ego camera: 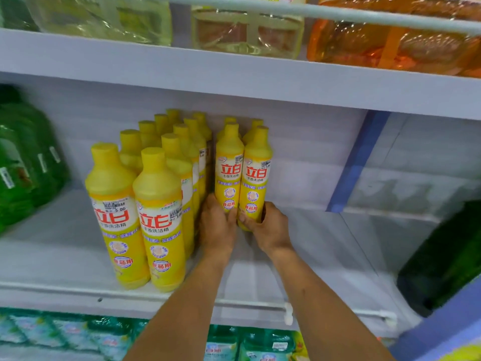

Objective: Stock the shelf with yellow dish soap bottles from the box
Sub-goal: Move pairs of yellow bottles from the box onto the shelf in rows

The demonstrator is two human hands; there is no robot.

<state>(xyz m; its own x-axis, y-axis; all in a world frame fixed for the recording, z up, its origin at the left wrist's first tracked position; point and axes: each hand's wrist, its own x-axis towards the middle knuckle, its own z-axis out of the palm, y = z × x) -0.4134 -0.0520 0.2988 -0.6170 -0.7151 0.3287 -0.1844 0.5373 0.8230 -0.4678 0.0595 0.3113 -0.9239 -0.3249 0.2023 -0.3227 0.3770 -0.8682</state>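
Note:
Several yellow dish soap bottles stand in rows on the white middle shelf (78, 259). My left hand (217, 226) grips the base of one upright yellow bottle (229, 162) deep on the shelf. Right beside it, my right hand (268, 227) grips the base of a second upright yellow bottle (256, 168); the two bottles touch each other. Behind them two more yellow caps show. To their left a fuller block of yellow bottles (156, 209) reaches the shelf's front edge. The box is out of view.
Large green jugs (23, 162) stand at the shelf's left end, and a dark green container (442, 259) at the right. A blue divider (356, 162) rises behind on the right. Plastic-wrapped orange packs (390, 45) fill the shelf above; green packs (260, 345) sit below.

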